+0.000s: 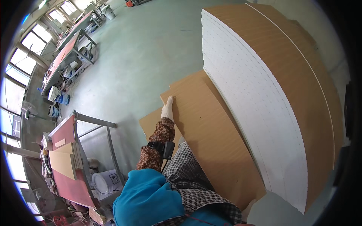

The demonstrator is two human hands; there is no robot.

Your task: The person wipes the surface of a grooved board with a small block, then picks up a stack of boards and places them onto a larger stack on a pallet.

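My left hand, in a pale glove, is closed on the left edge of a long brown cardboard sheet, near its far end. The thumb lies on top of the sheet and the other fingers are mostly hidden. The sheet slants from the middle of the view toward my lower right. At its near corner a pale patch, apparently my right hand, shows only in part; its fingers are hidden. More brown cardboard lies beneath the sheet, sticking out on the left and at the far end.
A tall stack with a white, dotted side and a brown top stands close on the right. On the left is a red-topped workbench bearing tan boards, with a white bucket beside its legs. Further benches line the windows.
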